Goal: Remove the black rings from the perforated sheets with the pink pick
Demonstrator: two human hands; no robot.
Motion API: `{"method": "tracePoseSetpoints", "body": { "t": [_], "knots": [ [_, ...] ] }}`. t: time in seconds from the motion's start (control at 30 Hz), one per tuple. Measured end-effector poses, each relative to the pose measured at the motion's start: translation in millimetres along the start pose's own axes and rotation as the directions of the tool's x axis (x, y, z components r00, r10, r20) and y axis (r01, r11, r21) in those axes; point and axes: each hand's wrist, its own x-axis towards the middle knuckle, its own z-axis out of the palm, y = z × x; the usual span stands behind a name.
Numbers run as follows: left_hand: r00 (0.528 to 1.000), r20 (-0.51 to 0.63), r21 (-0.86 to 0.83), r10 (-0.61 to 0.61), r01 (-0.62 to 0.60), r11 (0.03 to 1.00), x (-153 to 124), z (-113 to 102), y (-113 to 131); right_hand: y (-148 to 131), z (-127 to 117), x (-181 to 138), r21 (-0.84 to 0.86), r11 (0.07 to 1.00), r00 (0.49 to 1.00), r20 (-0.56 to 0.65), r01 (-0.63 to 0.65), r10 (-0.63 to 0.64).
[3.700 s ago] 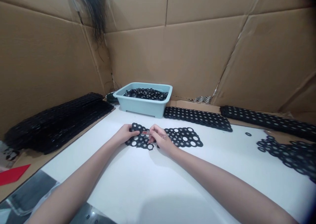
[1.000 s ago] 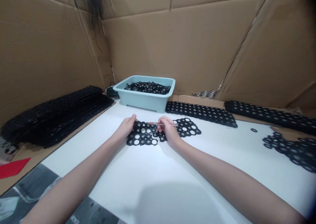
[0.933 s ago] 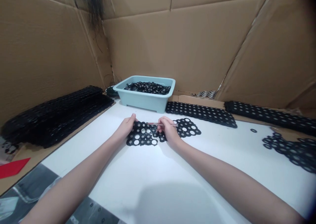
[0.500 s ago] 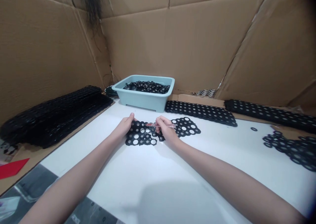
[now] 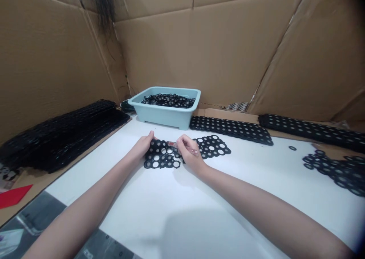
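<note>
A black sheet of joined rings (image 5: 159, 163) lies flat on the white tabletop, with a ragged gap near its middle. My left hand (image 5: 143, 146) grips its left edge, thumb up and fingers hidden behind or under the rings. Over the gap is my right hand (image 5: 188, 149), closed around a slim, see-through pen-like tool (image 5: 195, 151) with a reddish part showing left of the fingers. What the tool's tip touches is too small to make out. The sheet's right part (image 5: 215, 148) extends beyond my right hand.
A light blue basin (image 5: 165, 116) behind the sheet holds many black rings. Black ring strips (image 5: 230, 129) lie at the back right, a loose ring (image 5: 292, 148) and a ragged ring piece (image 5: 336, 171) at the right. A black stack (image 5: 65, 133) stands left. Cardboard walls (image 5: 185, 50) enclose the table.
My right hand has shifted slightly left, and the tool in it has tilted, its right end now lower. My left hand keeps its grip on the sheet.
</note>
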Motion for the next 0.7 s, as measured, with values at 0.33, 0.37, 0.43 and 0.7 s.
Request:
{"method": "tracePoseSetpoints", "body": {
  "t": [0.33, 0.37, 0.43, 0.7],
  "knots": [
    [0.988, 0.029, 0.239, 0.152, -0.154, 0.959, 0.9, -0.4, -2.2, 6.6, -0.7, 9.0, 0.103, 0.975, 0.978, -0.055, -0.196, 0.203],
    [0.985, 0.055, 0.242, 0.165, -0.173, 0.955, 0.8, -0.6, -1.5, 7.1, -0.9, 9.3, 0.102, 0.975, 0.978, -0.053, -0.195, 0.201],
    [0.98, 0.09, 0.252, 0.179, -0.196, 0.948, 0.6, -1.0, -0.7, 7.8, -1.1, 9.6, 0.102, 0.977, 0.98, -0.05, -0.187, 0.193],
    [0.984, 0.099, 0.282, 0.151, -0.174, 0.944, 1.5, -1.1, -4.5, 11.5, -0.1, 9.8, 0.072, 0.971, 0.971, -0.055, -0.227, 0.232]
  ]
}}
